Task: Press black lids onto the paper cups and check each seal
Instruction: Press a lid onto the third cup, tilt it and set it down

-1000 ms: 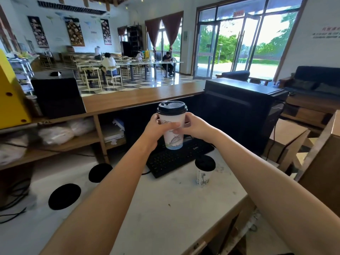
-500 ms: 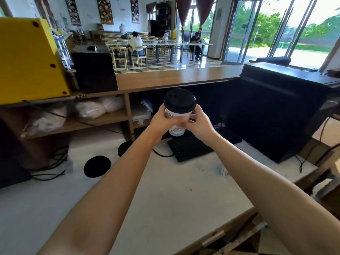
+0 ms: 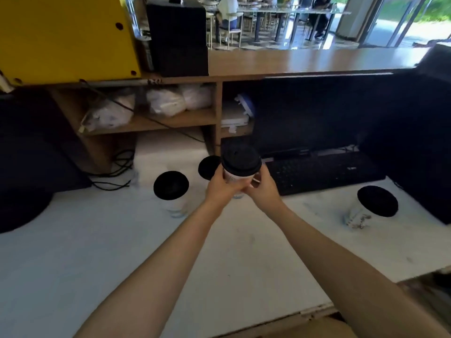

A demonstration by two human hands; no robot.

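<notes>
Seal check step: both hands, left hand (image 3: 223, 187) and right hand (image 3: 262, 189), clamp the lidded cup (image 3: 240, 168) above the worktop (image 3: 122, 252), lid (image 3: 240, 158) apparently seated; next, set down near capped cups at 9 o'clock (image 3: 172, 191) and 3 o'clock (image 3: 373, 206).

White paper cup (image 3: 236, 177) with black lid (image 3: 241, 159) on, upright, held above counter (image 3: 97, 252). Three more lidded cups on it: left cup (image 3: 172, 191), cup behind (image 3: 208, 167), right cup (image 3: 371, 206).
</notes>
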